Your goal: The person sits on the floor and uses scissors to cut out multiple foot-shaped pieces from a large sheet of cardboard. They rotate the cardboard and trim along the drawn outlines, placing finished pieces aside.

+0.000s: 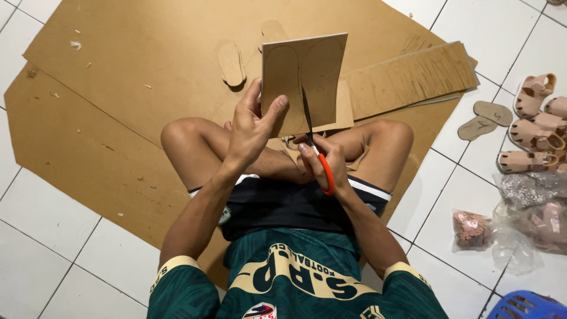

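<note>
The left hand grips the card upright; the right hand holds scissors cutting between two sole outlines. The floppy card could bend, sending the blades across a line.

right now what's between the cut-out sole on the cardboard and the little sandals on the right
In the head view, between the cut-out sole and the sandals come the held-up board, the long cardboard strip, then two loose soles on the tiles.

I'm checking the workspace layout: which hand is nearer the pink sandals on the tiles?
Right. The right hand, working the scissors, sits closer to the pink sandals; the left hand, holding the cardboard sheet, is farther away.
</note>
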Demonstrator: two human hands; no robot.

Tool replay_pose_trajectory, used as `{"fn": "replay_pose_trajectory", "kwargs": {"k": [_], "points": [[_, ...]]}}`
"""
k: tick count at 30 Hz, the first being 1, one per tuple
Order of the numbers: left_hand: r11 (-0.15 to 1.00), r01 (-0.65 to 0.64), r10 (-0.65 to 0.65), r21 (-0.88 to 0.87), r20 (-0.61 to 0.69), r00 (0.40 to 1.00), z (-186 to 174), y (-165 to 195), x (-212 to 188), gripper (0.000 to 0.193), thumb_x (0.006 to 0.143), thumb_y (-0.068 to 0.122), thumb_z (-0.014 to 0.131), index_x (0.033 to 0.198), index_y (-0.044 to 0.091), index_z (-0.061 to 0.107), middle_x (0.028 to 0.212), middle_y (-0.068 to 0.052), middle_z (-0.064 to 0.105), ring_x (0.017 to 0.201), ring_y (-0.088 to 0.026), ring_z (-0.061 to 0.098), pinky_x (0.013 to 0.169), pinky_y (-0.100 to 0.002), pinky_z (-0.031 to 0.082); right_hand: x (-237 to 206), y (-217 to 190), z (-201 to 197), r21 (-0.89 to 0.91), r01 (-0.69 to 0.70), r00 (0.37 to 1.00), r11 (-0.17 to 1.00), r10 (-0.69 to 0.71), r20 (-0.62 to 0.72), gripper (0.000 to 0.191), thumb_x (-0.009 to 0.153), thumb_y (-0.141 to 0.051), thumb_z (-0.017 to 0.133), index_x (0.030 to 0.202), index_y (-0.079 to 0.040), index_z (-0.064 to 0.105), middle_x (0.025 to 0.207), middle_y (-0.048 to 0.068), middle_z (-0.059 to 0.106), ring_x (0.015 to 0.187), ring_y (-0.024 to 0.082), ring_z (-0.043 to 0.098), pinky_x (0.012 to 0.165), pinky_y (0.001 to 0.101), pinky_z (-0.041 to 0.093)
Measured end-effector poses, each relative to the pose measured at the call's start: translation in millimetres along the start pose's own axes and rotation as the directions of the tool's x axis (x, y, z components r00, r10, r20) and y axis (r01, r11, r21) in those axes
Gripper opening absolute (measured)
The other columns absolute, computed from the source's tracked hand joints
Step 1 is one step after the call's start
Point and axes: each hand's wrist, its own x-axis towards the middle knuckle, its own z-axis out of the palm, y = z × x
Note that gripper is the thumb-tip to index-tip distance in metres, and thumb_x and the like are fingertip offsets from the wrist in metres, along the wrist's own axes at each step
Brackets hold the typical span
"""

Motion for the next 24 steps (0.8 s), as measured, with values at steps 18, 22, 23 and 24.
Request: {"fn": "replay_pose_trajectory", "kwargs": {"k": [18,22,23,24], "points": [[0.996,-0.067,0.067,0.062,-0.001,0.998,-18.6,-15.8,17.3,0.039,0.110,0.013,0.064,0.144,-0.001,0.053,0.109,-0.008,0.075,0.096,-0.010,0.069,0.087,-0.025,0.058,-6.3,12.0,-8.4,-0.133,0.128,0.986,0.983,-0.112,0.123,0.016,0.095,-0.015,0.059,0.100,0.000,0.062,0.072,0.003,0.062,0.064,0.010,0.060,0.060,0.0262,0.050],[0.997,0.077,-0.078,-0.023,-0.028,0.997,-13.8,-15.4,8.1,0.040,0.108,0.014,0.062,0.144,0.003,0.049,0.103,-0.008,0.073,0.087,-0.008,0.065,0.073,-0.024,0.053,-3.0,7.4,-2.2,-0.132,0.136,0.990,0.982,-0.131,0.052,0.028,0.090,-0.011,0.056,0.115,0.001,0.061,0.070,0.003,0.061,0.062,0.011,0.058,0.059,0.0261,0.050],[0.994,0.098,-0.099,-0.044,-0.036,0.994,-9.7,-14.9,4.5,0.041,0.107,0.014,0.062,0.144,0.003,0.048,0.103,-0.009,0.073,0.085,-0.009,0.065,0.070,-0.024,0.052,0.3,6.5,-0.4,-0.138,0.178,0.984,0.974,-0.174,0.037,0.030,0.088,-0.010,0.055,0.115,0.002,0.061,0.070,0.003,0.062,0.063,0.011,0.059,0.060,0.0263,0.051],[0.990,0.121,-0.124,-0.068,-0.046,0.991,-5.0,-14.1,0.1,0.042,0.106,0.013,0.061,0.144,0.004,0.046,0.103,-0.009,0.073,0.083,-0.009,0.065,0.068,-0.024,0.052,1.7,5.6,0.3,-0.146,0.215,0.976,0.966,-0.214,0.023,0.032,0.086,-0.008,0.055,0.115,0.002,0.061,0.071,0.003,0.063,0.064,0.011,0.060,0.061,0.0265,0.051]]}}
